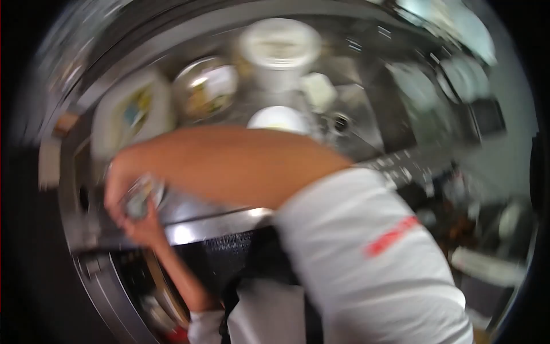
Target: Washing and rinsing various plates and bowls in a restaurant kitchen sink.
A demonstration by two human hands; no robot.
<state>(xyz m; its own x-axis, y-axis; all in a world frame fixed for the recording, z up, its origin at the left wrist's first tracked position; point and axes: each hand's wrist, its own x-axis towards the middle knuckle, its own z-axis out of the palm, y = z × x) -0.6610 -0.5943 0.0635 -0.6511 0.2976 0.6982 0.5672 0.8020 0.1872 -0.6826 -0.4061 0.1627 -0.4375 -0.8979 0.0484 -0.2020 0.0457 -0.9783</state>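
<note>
Both my hands are at the left end of a steel counter, around a small round container [145,198] that looks clear or metallic; blur hides what is in it. My right hand [116,189] curls round its far left side, the bare forearm stretched across the counter from the right. From below, my left hand [144,225] grips the near side, with a digit raised along the wall. Just beyond the right wrist stands a pale rectangular tub [103,133] with yellow and blue things inside. A white bowl [277,117] is partly hidden behind the right forearm.
Behind the forearm are a round steel bowl [182,88] with food and a white packet, a large white bucket [279,79] and a white block-like object [319,91]. A steel sink basin with a drain [341,123] lies to the right. Dishes [466,79] stand farther right.
</note>
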